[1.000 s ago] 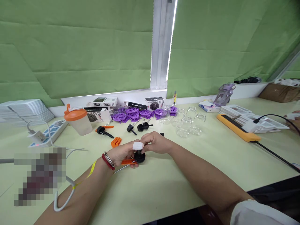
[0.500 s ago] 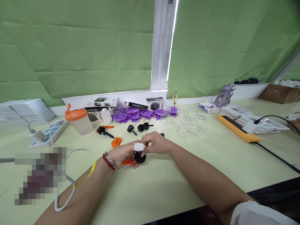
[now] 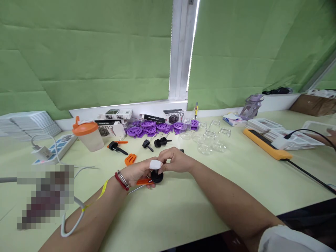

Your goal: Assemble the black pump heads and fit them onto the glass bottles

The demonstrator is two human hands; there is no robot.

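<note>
Holding nearly the same pose as a moment ago, we keep our left grip (image 3: 140, 170) closed around the black piece (image 3: 157, 177) above the counter (image 3: 162, 213), our right grip (image 3: 174, 160) pinching what seems its stem, so the work looks little advanced.

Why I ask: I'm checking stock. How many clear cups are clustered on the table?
5 visible: the leftmost cup, by the purple pieces; a second cup just right of it; the rear cup; the front cup; the rightmost cup. They overlap, so another may be hidden.
</note>
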